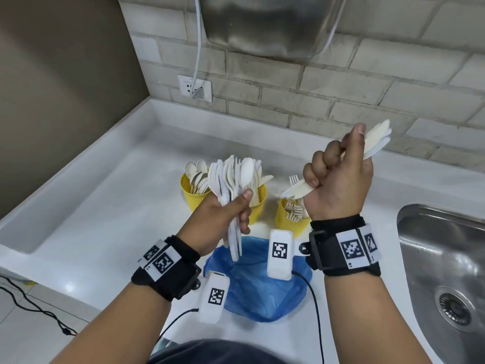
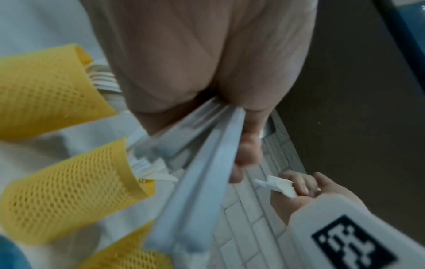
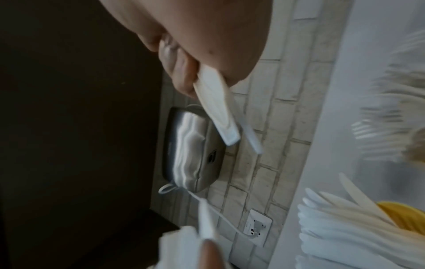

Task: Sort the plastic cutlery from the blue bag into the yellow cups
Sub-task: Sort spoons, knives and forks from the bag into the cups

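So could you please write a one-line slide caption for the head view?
Left hand grips mixed cutlery over the blue bag; right hand holds knives above yellow cups.

The left hand (image 1: pixel 225 214) is above the bag (image 1: pixel 262 292), which lies on the counter (image 1: pixel 105 206). Behind this hand stand two cups (image 1: pixel 193 197); the third cup (image 1: pixel 288 219) stands under the right hand (image 1: pixel 338 177). The sink (image 1: pixel 446 258) is right of the right hand.
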{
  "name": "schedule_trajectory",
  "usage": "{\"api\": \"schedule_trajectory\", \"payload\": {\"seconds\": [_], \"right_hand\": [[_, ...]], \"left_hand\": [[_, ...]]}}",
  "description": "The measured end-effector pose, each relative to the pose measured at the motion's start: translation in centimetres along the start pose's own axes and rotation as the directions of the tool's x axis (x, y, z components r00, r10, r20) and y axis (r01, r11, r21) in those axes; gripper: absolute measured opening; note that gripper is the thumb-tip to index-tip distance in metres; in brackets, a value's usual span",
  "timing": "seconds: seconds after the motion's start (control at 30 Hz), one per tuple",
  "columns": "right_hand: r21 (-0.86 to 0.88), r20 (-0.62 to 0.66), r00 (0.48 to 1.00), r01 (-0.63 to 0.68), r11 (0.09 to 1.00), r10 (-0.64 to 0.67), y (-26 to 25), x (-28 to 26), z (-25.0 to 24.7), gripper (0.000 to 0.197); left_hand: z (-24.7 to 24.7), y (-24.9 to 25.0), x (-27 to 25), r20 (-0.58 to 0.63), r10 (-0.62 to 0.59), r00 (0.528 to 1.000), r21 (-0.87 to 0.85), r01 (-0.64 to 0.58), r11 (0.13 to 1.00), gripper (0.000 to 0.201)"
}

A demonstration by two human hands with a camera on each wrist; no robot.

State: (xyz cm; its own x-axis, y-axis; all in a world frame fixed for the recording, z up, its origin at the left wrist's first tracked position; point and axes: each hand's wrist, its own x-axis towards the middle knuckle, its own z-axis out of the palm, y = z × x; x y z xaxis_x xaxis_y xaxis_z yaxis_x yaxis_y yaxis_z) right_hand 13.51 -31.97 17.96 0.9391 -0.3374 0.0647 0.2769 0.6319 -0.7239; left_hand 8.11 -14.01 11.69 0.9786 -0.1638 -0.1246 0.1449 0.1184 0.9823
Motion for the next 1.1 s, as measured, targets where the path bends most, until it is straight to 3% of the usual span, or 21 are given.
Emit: {"api": "schedule_trajectory", "payload": {"seconds": [0.13,0.23,0.33,0.4,0.47,0.6,0.7,0.8,0.93,1.03,1.1], "right_hand": [[-0.1,0.293,0.951,0.13,0.986,-0.096,0.2,-2.5,2.0,0.03],[-0.27,0.484,0.873,0.211,0.939,-0.057,2.1,-3.7,2.0,0.021],[-0.464,0.554,0.83,0.235,0.854,0.072,4.4,-4.2,1.6,0.036],[-0.585,0.525,0.839,0.233,0.777,0.144,5.8,-4.2,1.3,0.047],[-0.641,0.494,0.859,0.255,0.724,0.135,6.5,-4.0,1.0,0.046],[-0.725,0.469,0.882,0.355,0.591,0.045,6.2,-2.6,0.2,0.053],[-0.763,0.345,0.938,0.259,0.593,0.034,5.5,-1.2,-0.1,0.051],[-0.784,0.229,0.967,0.249,0.568,-0.107,5.3,0.3,0.0,0.052],[-0.895,0.318,0.937,0.346,0.281,-0.142,6.3,2.0,0.1,0.06],[-0.936,0.315,0.947,0.322,0.143,-0.066,7.6,2.6,0.3,0.06],[-0.95,0.308,0.951,0.306,0.053,0.022,8.4,2.6,0.3,0.054]], "left_hand": [[0.3,0.1,0.5,0.056,-0.232,0.971,-0.29,0.238,0.927,0.03],[0.4,0.2,0.6,0.095,-0.27,0.958,-0.424,0.284,0.86,0.027],[0.2,0.1,0.6,0.102,-0.258,0.961,-0.46,0.275,0.844,0.042],[-0.2,-0.1,0.6,0.062,-0.257,0.964,-0.445,0.258,0.858,0.05],[-0.7,-0.4,0.6,0.025,-0.261,0.965,-0.45,0.244,0.859,0.046],[-1.6,0.1,0.3,-0.012,-0.233,0.972,-0.443,0.204,0.873,0.022],[-2.0,0.8,-0.1,-0.034,-0.162,0.986,-0.318,0.143,0.937,0.023],[-2.4,0.8,-0.5,-0.103,-0.082,0.991,-0.111,0.07,0.991,0.028],[-2.8,0.4,-0.8,-0.172,0.009,0.985,0.074,0.004,0.997,0.03],[-3.0,0.3,-0.7,-0.112,0.081,0.99,0.237,-0.052,0.97,0.03],[-2.9,0.3,-0.6,-0.059,0.116,0.991,0.258,-0.097,0.961,0.031]]}}
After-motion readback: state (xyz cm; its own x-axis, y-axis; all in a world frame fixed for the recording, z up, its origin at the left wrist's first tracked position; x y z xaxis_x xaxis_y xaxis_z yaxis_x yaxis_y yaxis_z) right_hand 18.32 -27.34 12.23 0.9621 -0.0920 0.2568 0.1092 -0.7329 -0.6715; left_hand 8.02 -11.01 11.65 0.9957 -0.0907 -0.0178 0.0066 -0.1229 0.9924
